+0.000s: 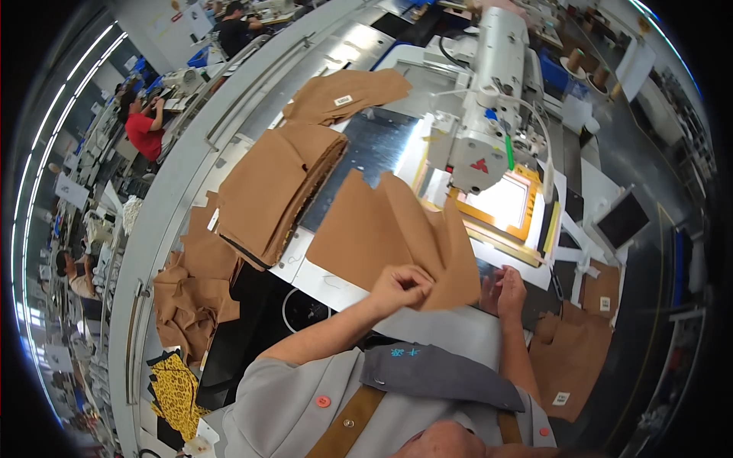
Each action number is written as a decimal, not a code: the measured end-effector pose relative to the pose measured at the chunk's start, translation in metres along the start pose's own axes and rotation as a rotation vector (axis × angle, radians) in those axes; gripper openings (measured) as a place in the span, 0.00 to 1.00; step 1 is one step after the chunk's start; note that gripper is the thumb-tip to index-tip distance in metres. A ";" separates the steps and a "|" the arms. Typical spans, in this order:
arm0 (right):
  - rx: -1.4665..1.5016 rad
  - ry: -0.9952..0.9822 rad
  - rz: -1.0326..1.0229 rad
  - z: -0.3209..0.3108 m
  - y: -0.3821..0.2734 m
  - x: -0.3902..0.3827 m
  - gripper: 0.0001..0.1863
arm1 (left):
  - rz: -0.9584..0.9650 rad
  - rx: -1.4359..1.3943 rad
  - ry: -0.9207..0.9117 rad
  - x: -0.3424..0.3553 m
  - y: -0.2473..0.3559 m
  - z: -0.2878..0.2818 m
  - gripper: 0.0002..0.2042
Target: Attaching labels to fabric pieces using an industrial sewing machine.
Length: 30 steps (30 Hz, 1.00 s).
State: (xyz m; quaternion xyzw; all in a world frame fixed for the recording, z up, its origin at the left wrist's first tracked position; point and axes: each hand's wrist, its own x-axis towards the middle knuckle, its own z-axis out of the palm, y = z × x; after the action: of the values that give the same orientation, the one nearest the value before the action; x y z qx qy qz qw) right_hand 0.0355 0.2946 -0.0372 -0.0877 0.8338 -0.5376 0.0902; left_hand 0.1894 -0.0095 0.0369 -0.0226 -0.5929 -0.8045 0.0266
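A brown fabric panel (353,233) is lifted in front of me, its right part folded up and its left part spread over the machine's work surface. My left hand (400,288) pinches its near edge between thumb and fingers. Just right of the panel, my right hand (507,293) is raised with the fingers parted and apparently nothing in them. Beyond the hands is a white sewing machine head (489,114) above an orange-yellow clamp frame (525,221), which surrounds a brightly lit area. A thick stack of brown panels (275,183) lies to the left of the held panel.
More brown pieces (347,93) rest behind the stack, and crumpled brown fabric (191,305) lies at left. Yellow patterned cloth (175,389) is at lower left. Brown panels (569,359) hang at right near a dark screen (622,220). Other people work at far left.
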 end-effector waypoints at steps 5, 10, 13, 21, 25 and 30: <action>0.712 -0.076 0.332 -0.009 -0.003 -0.026 0.53 | -0.133 0.430 -0.461 -0.009 -0.040 0.061 0.24; 0.808 -0.001 0.363 -0.065 0.002 -0.026 0.47 | -0.177 0.703 -0.326 0.052 -0.028 0.053 0.27; 0.541 0.128 0.476 -0.079 0.004 -0.023 0.38 | 0.102 0.972 -0.351 0.091 -0.027 0.066 0.30; -0.328 0.183 -0.045 -0.057 0.015 -0.019 0.25 | 0.099 1.535 -0.570 0.089 -0.035 0.069 0.39; -0.358 0.111 0.067 -0.056 0.007 -0.015 0.16 | 0.162 1.366 -0.599 0.079 -0.037 0.062 0.35; -0.503 0.061 0.114 -0.042 -0.029 -0.001 0.22 | 0.261 1.429 -0.655 0.086 -0.053 0.067 0.28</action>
State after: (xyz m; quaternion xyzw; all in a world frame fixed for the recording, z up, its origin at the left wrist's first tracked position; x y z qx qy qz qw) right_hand 0.0277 0.3200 0.0058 -0.0440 0.9472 -0.3098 0.0705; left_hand 0.1004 0.0686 0.0121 -0.3049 -0.9355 -0.1725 -0.0470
